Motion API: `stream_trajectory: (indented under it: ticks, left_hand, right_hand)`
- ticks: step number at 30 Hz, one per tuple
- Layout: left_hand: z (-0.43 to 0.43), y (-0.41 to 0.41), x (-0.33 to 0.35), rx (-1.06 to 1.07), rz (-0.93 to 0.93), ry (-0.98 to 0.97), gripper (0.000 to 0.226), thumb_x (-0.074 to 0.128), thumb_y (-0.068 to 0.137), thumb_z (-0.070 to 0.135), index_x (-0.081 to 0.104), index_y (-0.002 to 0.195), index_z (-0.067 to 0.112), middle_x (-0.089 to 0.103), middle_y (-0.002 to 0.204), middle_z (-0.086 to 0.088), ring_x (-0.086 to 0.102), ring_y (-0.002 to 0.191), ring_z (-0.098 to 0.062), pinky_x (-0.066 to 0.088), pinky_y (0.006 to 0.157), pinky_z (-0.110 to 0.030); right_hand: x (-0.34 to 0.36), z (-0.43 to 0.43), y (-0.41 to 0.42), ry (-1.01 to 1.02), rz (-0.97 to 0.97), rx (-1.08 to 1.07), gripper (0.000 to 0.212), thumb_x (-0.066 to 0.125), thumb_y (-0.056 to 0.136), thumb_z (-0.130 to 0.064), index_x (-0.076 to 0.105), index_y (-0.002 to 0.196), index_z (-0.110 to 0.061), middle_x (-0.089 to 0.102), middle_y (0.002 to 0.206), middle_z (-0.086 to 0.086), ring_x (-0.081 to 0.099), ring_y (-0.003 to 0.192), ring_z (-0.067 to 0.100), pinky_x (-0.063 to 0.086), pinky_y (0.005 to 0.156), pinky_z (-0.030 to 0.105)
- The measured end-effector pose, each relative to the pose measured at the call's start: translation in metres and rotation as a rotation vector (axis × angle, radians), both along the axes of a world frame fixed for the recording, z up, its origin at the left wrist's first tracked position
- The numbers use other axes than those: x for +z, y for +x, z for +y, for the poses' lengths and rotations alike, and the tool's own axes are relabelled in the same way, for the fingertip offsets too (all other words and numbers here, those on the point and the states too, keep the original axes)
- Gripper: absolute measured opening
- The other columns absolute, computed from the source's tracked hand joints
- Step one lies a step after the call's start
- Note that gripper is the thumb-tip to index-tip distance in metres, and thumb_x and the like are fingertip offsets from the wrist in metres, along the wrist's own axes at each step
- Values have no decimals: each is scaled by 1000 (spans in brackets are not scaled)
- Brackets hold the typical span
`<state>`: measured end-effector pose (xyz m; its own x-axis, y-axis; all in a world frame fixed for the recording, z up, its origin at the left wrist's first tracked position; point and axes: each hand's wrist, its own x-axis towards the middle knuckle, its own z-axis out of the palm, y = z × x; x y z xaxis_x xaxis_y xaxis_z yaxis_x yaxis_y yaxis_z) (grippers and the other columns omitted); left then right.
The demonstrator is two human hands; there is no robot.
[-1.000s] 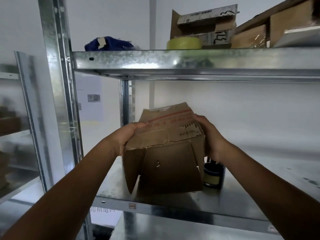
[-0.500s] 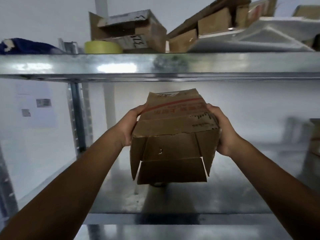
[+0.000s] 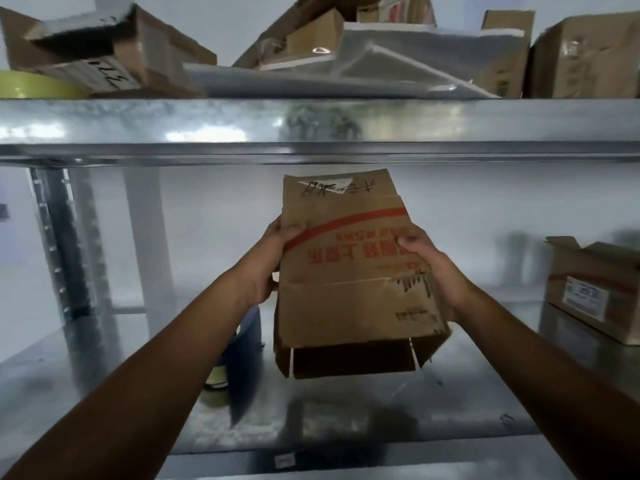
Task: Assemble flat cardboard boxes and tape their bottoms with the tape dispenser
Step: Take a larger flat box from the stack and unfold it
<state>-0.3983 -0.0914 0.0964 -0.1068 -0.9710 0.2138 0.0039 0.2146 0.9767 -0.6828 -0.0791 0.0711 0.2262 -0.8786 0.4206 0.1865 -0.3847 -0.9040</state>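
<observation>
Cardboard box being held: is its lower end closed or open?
Open. The cardboard box, gripped by the left hand and right hand, has lower flaps hanging apart, gaps between them, no tape visible.

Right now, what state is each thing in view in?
cardboard box, held above the lower shelf, near-end flaps loose, untaped
left hand, grips the box's left side
right hand, grips the box's right side
small box, resting on the lower shelf, top flaps open
yellow tape roll, lying flat on the upper shelf
plastic bags, piled flat on the upper shelf
</observation>
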Motion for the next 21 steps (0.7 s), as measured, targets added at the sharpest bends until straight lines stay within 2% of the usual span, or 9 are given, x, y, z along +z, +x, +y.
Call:
stream_trajectory:
  ticks: [2, 6, 10, 13, 18, 21]
  left_hand:
    - [-5, -11, -4, 18, 33, -32, 57, 73, 82, 60, 49, 133, 53, 77, 112, 8, 74, 104, -19, 56, 93, -51]
    - [-10, -27, -13, 47, 21, -114, 43, 75, 79, 63, 51, 116, 64, 75, 107, 16, 74, 93, -7, 54, 77, -39]
    - [-13, -36, -15, 55, 89, -195, 40, 74, 83, 55, 54, 118, 52, 72, 113, 14, 75, 97, -14, 61, 66, -31]
    - [-14, -41, -15, 66, 141, -206, 41, 72, 89, 52, 52, 123, 40, 74, 113, 5, 75, 100, -20, 61, 73, -34]
    - [-11, -46, -14, 134, 91, -215, 34, 63, 94, 57, 59, 112, 29, 75, 110, 3, 75, 97, -16, 59, 68, -25]
    - [-9, -47, -11, 155, 113, -219, 45, 61, 96, 52, 57, 112, 10, 74, 108, -3, 73, 99, -20, 59, 82, -35]
  right_hand:
    - [-3, -7, -11, -15, -2, 23, 58, 63, 90, -29, 42, 144, -34, 69, 126, 6, 68, 116, 30, 59, 87, 41]
    - [-9, -16, -24, -69, 27, 41, 66, 64, 92, -13, 38, 146, -41, 67, 129, 5, 66, 119, 30, 59, 87, 40]
    - [-12, -21, -25, -160, 71, 27, 70, 64, 95, -10, 32, 148, -45, 64, 132, 6, 65, 120, 26, 58, 91, 42]
    - [-9, -24, -25, -174, 38, -66, 59, 64, 97, -14, 39, 142, -44, 59, 130, 7, 67, 115, 24, 60, 88, 40]
    - [-4, -29, -26, -123, -84, -137, 30, 62, 99, -30, 55, 127, -35, 65, 121, 4, 73, 100, 25, 61, 74, 36]
    - [0, -28, -23, -141, -80, -178, 22, 59, 97, -45, 61, 109, -26, 69, 109, 7, 73, 86, 22, 59, 69, 34]
